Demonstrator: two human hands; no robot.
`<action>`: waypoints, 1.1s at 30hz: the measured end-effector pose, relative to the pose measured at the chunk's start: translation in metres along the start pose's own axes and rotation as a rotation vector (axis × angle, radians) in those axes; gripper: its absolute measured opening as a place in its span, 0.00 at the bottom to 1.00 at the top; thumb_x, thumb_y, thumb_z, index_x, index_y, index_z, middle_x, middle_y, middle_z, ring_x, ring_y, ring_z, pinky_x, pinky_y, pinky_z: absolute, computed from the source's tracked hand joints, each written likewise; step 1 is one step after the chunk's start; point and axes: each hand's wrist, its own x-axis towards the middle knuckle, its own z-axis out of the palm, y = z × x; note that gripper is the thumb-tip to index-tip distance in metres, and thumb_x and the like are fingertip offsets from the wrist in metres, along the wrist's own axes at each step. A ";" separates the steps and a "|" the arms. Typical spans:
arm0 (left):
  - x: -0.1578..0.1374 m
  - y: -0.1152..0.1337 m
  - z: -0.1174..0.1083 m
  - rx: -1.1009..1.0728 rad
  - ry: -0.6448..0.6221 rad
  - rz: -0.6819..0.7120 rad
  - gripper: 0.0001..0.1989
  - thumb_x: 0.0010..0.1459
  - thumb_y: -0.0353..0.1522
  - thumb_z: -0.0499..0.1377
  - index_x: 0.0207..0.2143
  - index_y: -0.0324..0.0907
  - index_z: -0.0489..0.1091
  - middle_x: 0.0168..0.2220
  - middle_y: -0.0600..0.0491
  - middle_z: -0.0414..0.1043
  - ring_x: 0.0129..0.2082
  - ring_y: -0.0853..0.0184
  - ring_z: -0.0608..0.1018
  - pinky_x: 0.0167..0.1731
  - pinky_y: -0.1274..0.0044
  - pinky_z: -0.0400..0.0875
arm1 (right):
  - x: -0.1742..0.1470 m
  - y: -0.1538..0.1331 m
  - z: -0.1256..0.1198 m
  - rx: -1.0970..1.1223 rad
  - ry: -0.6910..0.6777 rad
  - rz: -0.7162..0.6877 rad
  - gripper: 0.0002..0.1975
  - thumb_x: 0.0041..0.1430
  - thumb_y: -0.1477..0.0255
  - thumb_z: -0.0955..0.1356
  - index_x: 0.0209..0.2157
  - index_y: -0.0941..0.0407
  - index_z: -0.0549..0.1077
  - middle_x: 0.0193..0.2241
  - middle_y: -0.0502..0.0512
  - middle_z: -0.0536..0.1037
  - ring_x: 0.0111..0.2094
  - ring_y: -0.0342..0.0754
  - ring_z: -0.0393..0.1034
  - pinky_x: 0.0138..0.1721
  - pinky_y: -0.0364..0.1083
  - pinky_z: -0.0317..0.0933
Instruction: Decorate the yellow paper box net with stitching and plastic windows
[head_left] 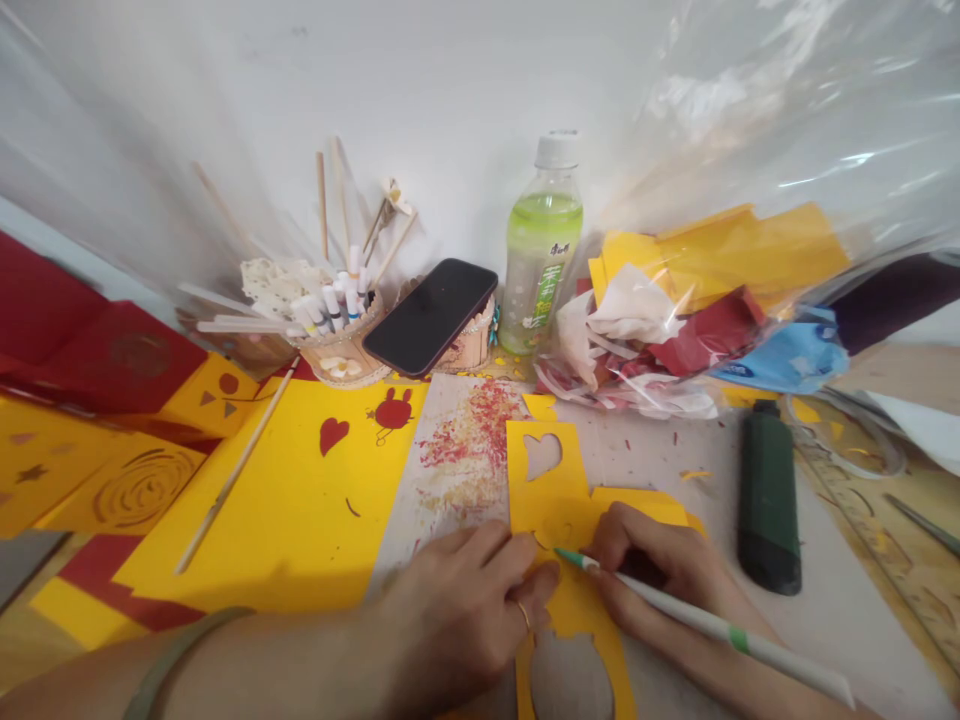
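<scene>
A strip of yellow paper with a heart-shaped hole near its top and a large rounded hole near its bottom lies on the grey work surface. My left hand, a ring on one finger, presses on the strip's left edge with bent fingers, holding it down. In my right hand is a slim white pen-shaped tool with a green tip and a green band. Its tip meets the paper just right of my left fingertips; whether it is a pen or a blade I cannot tell. More yellow paper lies behind my right hand.
Left lies a large yellow sheet with red cut-outs and a thin wooden stick. Behind stand a pot of markers, a black phone and a green drink bottle. A plastic bag of scraps and a dark green bottle-like object are right.
</scene>
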 end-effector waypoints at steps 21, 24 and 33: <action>-0.003 0.000 0.003 0.043 -0.045 -0.011 0.10 0.62 0.33 0.48 0.42 0.41 0.65 0.34 0.52 0.67 0.31 0.67 0.71 0.23 0.78 0.69 | 0.001 -0.002 -0.001 0.038 0.006 -0.009 0.08 0.52 0.75 0.63 0.22 0.55 0.59 0.18 0.46 0.63 0.20 0.39 0.55 0.19 0.39 0.50; -0.003 -0.001 0.003 0.043 -0.032 0.013 0.11 0.62 0.32 0.49 0.44 0.40 0.65 0.40 0.50 0.68 0.33 0.67 0.71 0.26 0.76 0.71 | 0.001 -0.001 -0.001 0.013 0.021 0.002 0.09 0.52 0.75 0.63 0.21 0.55 0.58 0.18 0.46 0.63 0.20 0.39 0.55 0.20 0.39 0.50; 0.000 -0.001 -0.001 0.018 0.028 0.047 0.10 0.61 0.32 0.50 0.41 0.37 0.68 0.34 0.52 0.71 0.31 0.67 0.71 0.24 0.77 0.70 | 0.000 -0.001 0.001 0.005 -0.002 0.015 0.08 0.53 0.75 0.62 0.22 0.55 0.58 0.18 0.45 0.62 0.20 0.39 0.54 0.20 0.39 0.49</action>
